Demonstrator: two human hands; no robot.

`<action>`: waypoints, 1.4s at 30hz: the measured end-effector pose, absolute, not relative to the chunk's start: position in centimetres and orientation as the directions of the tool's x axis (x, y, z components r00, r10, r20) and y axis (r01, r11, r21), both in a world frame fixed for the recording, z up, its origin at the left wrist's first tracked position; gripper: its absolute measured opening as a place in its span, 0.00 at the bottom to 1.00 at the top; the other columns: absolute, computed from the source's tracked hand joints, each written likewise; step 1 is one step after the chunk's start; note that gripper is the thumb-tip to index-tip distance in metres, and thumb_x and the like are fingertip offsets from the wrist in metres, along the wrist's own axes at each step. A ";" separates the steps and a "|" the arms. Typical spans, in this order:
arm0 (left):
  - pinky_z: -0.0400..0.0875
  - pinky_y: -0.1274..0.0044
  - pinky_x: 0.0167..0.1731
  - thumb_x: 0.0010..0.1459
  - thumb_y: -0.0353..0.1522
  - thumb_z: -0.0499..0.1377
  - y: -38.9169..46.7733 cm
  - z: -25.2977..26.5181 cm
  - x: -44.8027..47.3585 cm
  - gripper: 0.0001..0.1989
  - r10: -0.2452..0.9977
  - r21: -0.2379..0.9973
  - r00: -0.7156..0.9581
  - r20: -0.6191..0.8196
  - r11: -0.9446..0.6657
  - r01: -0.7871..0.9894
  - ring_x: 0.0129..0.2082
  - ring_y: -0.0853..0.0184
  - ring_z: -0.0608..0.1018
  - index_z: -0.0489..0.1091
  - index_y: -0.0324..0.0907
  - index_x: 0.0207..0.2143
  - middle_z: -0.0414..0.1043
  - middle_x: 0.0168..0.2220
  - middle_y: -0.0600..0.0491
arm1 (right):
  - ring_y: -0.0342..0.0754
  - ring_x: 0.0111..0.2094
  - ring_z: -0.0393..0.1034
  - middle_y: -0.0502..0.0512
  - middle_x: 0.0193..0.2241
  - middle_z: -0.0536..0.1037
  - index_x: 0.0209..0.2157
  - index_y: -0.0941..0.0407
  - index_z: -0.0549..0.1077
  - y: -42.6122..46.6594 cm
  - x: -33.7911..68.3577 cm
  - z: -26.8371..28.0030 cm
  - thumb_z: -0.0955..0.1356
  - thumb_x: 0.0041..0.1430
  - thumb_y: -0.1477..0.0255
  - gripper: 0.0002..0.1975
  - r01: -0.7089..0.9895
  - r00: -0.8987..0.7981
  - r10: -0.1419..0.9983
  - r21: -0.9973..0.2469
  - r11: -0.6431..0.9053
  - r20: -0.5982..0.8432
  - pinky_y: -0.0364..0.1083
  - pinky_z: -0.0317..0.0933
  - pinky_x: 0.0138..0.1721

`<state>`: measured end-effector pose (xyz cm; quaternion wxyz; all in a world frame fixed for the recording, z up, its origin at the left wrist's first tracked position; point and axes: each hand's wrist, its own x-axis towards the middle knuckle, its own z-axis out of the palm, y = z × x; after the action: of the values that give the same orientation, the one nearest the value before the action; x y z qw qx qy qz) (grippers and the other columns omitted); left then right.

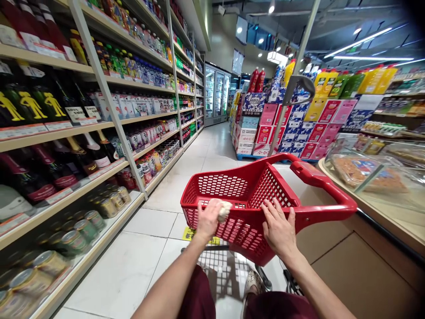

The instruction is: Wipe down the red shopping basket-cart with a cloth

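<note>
A red plastic shopping cart (239, 212) with a perforated basket stands in front of me, turned sideways, with its handle at the right. My left hand (209, 218) is at the near rim, closed around a crumpled whitish cloth (225, 211) that shows on its thumb side; whether it is cloth or tissue is hard to tell. Farther right along the same rim lies my right hand (280, 228), its fingers stretched over the edge and its thumb apart. It touches the cart without a visible wrap. The visible inside of the basket shows only red perforated walls.
Shelves (113, 119) of bottles and cans run along the left. Stacked drink cartons (292, 128) stand ahead right, behind a slanted metal pole (282, 119). A display counter (375, 212) with packaged food borders the right. Glass-door fridges (217, 91) are at the aisle's far end.
</note>
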<state>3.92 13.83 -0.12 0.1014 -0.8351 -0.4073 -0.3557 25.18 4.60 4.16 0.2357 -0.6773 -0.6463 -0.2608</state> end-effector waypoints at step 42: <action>0.39 0.51 0.55 0.51 0.22 0.48 16.2 -0.5 -1.5 0.25 0.753 0.172 0.242 0.612 -0.426 0.888 0.54 0.60 0.65 0.61 0.47 0.51 0.63 0.53 0.49 | 0.52 0.55 0.54 0.55 0.49 0.69 0.45 0.58 0.69 5.5 24.1 4.7 0.59 0.51 0.77 0.19 0.998 0.063 0.752 -0.031 -0.056 0.657 0.60 0.34 0.57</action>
<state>-1.49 16.24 -0.54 0.1055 -0.7810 -0.5255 -0.3207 24.13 5.46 4.70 0.2514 -0.6842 -0.6393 -0.2450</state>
